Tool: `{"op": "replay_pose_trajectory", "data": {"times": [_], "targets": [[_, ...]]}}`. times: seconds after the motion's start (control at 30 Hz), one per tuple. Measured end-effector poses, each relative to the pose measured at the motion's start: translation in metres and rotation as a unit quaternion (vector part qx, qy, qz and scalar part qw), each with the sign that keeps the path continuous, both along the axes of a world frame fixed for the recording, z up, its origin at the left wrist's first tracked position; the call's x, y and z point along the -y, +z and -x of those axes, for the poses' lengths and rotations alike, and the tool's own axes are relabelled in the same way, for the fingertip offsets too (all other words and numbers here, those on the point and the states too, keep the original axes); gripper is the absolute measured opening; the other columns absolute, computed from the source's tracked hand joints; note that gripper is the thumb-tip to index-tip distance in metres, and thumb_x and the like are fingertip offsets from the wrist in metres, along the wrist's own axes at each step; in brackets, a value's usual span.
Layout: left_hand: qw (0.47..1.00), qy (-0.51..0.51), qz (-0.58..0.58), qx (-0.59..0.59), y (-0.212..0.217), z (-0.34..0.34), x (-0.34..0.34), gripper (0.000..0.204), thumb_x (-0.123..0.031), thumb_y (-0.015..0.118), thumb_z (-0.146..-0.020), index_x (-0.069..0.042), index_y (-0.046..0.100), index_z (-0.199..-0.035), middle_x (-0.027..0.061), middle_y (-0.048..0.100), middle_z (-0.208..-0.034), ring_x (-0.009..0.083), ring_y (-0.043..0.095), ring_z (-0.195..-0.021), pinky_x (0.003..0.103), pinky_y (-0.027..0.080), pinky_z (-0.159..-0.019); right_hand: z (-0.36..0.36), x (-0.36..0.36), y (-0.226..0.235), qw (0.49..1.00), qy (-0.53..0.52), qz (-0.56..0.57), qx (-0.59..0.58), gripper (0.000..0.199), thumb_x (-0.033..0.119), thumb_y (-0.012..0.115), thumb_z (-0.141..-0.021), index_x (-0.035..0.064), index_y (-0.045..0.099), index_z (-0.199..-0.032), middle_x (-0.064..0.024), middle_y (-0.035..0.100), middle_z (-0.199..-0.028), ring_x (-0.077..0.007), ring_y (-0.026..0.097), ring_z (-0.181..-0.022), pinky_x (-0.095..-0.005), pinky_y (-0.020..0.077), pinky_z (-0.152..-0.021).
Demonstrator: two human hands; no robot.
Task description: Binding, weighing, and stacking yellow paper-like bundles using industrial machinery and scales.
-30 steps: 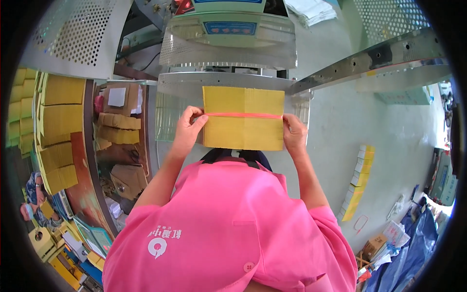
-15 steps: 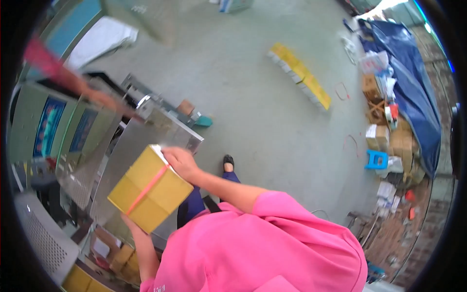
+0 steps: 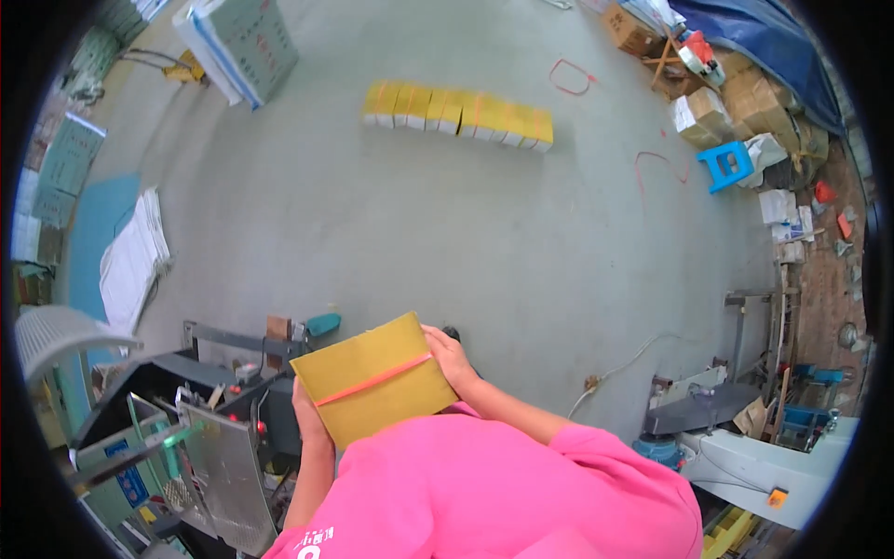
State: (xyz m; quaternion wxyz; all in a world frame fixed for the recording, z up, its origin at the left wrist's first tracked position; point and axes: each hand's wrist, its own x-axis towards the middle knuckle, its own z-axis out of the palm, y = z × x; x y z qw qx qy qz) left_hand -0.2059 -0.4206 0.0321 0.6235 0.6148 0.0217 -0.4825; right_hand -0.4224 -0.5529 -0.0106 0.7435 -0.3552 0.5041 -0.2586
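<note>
A yellow-topped block-shaped bundle [image 3: 358,368], with a pink-red strap [image 3: 377,380] round it, is held in front of my body. My left hand [image 3: 305,408] grips its left side and my right hand [image 3: 450,357] its right side. The fingertips are partly hidden behind and under it. On the floor farther ahead stands a row of similar yellow-topped bundles [image 3: 456,114] with white sides, placed tightly side by side.
At lower left is a metal machine [image 3: 223,466]. Large wrapped packs [image 3: 247,47] and white sheets [image 3: 135,256] lie beyond it. On the right are cardboard boxes [image 3: 703,116], a blue stool [image 3: 726,168] and another machine [image 3: 773,470]. Red strap pieces [image 3: 570,77] and a cable [image 3: 619,368] lie on the floor.
My body has turned away from the machine, which now sits at lower left. The bundle has come off the metal table, still between both hands, and the floor row is now straight ahead.
</note>
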Motion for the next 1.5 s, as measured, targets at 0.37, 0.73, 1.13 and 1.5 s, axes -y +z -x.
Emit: {"op": "replay_pose_trajectory", "data": {"times": [0.37, 0.73, 1.13, 1.5], "targets": [[0.996, -0.081, 0.024, 0.005, 0.016, 0.006, 0.235, 0.032, -0.028, 0.045, -0.1, -0.003, 0.059, -0.112, 0.0049, 0.062, -0.105, 0.0143, 0.06, -0.092, 0.029, 0.05, -0.079, 0.022, 0.201, -0.005, 0.992, -0.092, -0.063, 0.055, 0.034, 0.022, 0.047, -0.1, 0.0016, 0.056, -0.126, -0.0024, 0.063, -0.103, -0.0098, 0.057, -0.093, -0.0244, 0.0464, -0.083], [0.966, -0.245, 0.0, 0.085, -0.014, -0.148, 0.533, 0.04, -0.032, 0.044, -0.099, -0.001, 0.061, -0.117, 0.0069, 0.063, -0.11, 0.0138, 0.057, -0.1, 0.03, 0.047, -0.087, -0.094, 0.435, -0.021, 0.976, -0.141, -0.126, 0.109, 0.033, 0.029, 0.045, -0.101, 0.0017, 0.059, -0.113, -0.0043, 0.062, -0.101, -0.0121, 0.058, -0.094, -0.0265, 0.0481, -0.081], [0.939, -0.311, -0.068, 0.133, -0.016, -0.282, 0.776, 0.039, -0.034, 0.047, -0.096, 0.001, 0.062, -0.107, 0.0054, 0.062, -0.103, 0.0133, 0.056, -0.09, 0.03, 0.047, -0.081, -0.26, 0.632, -0.075, 0.969, -0.158, -0.141, 0.131, 0.039, 0.034, 0.048, -0.101, 0.0017, 0.059, -0.12, -0.0063, 0.063, -0.111, -0.014, 0.058, -0.099, -0.0298, 0.0484, -0.084], [0.874, -0.451, -0.178, 0.043, -0.074, -0.4, 0.988, 0.067, -0.057, 0.036, -0.099, -0.002, 0.048, -0.135, 0.0112, 0.055, -0.131, 0.0213, 0.053, -0.118, 0.034, 0.044, -0.099, -0.373, 0.778, -0.131, 0.896, -0.286, -0.298, 0.165, 0.034, 0.03, 0.049, -0.099, 0.0054, 0.057, -0.121, -0.0062, 0.062, -0.109, -0.017, 0.06, -0.099, -0.0345, 0.0519, -0.082]]}}
